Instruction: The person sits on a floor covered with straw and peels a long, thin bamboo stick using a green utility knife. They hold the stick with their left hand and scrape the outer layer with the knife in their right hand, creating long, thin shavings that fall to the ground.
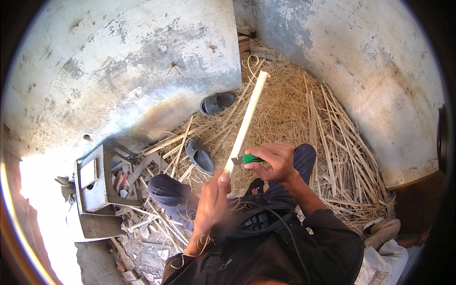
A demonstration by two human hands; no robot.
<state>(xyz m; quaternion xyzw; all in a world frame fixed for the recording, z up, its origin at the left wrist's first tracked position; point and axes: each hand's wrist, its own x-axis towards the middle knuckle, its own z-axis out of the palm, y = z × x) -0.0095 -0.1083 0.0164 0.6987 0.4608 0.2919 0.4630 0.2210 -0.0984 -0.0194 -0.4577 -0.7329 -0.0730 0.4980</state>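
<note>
A long pale strip of split bamboo or wood (249, 116) slants up and away in front of me, with a thin curled shaving (253, 61) at its far end. Its near end is gripped in my left hand (213, 202), fingers wrapped round it. My right hand (280, 161) is closed on a knife with a green handle (251, 158). The short dark blade (237, 161) lies against the strip, just beyond my left hand. Thin shavings hang about my left wrist.
Straw-like shavings (280, 109) cover the floor ahead, between my bent knees and the walls. Many thin sticks (346, 156) lie to the right. Two grey clogs (200, 156) stand left of the strip. A weathered wooden box (97, 175) with things inside is at the left.
</note>
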